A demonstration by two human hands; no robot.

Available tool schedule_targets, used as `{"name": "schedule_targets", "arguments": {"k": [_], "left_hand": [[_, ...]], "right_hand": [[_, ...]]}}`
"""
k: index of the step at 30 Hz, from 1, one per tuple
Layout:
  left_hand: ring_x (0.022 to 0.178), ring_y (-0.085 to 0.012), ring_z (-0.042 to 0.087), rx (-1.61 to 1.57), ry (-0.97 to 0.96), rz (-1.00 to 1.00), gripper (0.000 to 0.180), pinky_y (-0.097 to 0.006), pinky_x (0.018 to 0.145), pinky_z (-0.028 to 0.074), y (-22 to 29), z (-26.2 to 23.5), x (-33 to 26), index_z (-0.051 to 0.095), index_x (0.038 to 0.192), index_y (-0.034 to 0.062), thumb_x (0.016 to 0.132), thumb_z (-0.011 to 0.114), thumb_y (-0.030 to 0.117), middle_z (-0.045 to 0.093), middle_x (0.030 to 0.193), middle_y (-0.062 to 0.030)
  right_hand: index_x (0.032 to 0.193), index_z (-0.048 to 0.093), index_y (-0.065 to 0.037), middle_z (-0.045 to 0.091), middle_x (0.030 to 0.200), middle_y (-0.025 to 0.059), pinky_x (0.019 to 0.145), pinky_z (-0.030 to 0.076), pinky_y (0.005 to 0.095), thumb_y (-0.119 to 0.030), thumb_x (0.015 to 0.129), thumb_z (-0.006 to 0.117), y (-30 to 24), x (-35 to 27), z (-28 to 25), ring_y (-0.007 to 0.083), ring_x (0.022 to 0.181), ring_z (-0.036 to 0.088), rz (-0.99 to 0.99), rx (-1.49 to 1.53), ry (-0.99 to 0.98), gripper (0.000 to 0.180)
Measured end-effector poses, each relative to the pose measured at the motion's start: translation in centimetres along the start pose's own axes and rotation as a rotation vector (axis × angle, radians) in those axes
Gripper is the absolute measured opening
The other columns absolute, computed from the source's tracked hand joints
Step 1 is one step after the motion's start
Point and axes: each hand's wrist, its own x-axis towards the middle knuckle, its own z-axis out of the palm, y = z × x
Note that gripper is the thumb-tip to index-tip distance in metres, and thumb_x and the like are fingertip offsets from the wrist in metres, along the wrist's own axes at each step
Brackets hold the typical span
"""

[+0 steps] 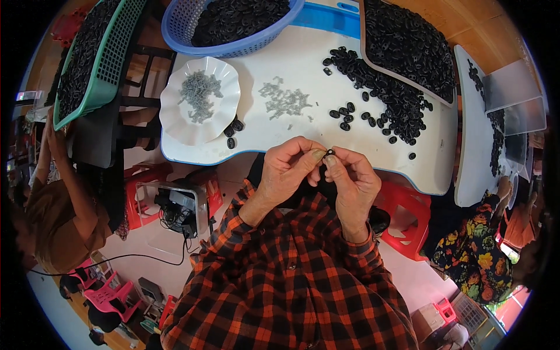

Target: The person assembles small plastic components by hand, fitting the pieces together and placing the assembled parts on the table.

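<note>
Over the near edge of the white table [233, 46], my two hands meet in front of my chest. My right hand [353, 184] pinches a small black oval piece [330, 152] between thumb and forefinger. The closed thumb and forefinger of my left hand [291, 169] press against the left side of that piece; whatever sits between those fingertips is too small to make out. Beyond my hands, several similar black oval pieces with holes [344, 114] lie loose. Small grey, spring-like pieces [284, 100] are scattered to their left.
A white scalloped dish [169, 116] holds more grey pieces. Behind it stands a blue basket [233, 51] of black parts. A heaped tray [379, 69] sits at the far right, with black pieces spilling toward me. People work on both sides; red stools [402, 219] flank me.
</note>
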Motion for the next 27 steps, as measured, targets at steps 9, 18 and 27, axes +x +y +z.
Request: {"name": "schedule_targets", "arguments": {"k": [9, 18, 27], "left_hand": [[0.056, -0.0059, 0.055, -0.142, 0.007, -0.020, 0.016, -0.019, 0.048, 0.047, -1.0, -0.5, 0.1, 0.058, 0.097, -0.0044, 0.094, 0.054, 0.011, 0.059, 0.075, -0.0038], [0.054, -0.0057, 0.053, -0.212, 0.048, -0.121, 0.021, -0.019, 0.045, 0.046, -1.1, -0.2, 0.0, 0.057, 0.095, -0.0036, 0.096, 0.052, 0.017, 0.057, 0.073, -0.0033], [0.052, -0.0057, 0.052, -0.230, 0.051, -0.123, 0.022, -0.019, 0.043, 0.045, -1.3, 0.0, 0.0, 0.057, 0.093, -0.0033, 0.096, 0.052, 0.018, 0.057, 0.071, -0.0029]], "right_hand": [[0.096, 0.064, 0.001, 0.064, 0.079, 0.0021, 0.061, 0.045, 0.0182, -0.005, 0.085, 0.067, 1.0, 0.3, -0.4, 0.0048, 0.065, 0.054, 0.041, 0.098, -0.075, 0.013], [0.096, 0.064, 0.002, 0.065, 0.080, 0.0023, 0.061, 0.045, 0.0180, -0.005, 0.085, 0.065, 1.0, 0.1, -0.4, 0.0048, 0.066, 0.054, 0.078, 0.158, -0.072, 0.013], [0.096, 0.064, 0.002, 0.064, 0.078, 0.0019, 0.060, 0.043, 0.0178, -0.004, 0.085, 0.066, 0.9, 0.1, -0.3, 0.0041, 0.065, 0.052, 0.053, 0.151, -0.057, 0.013]]}}
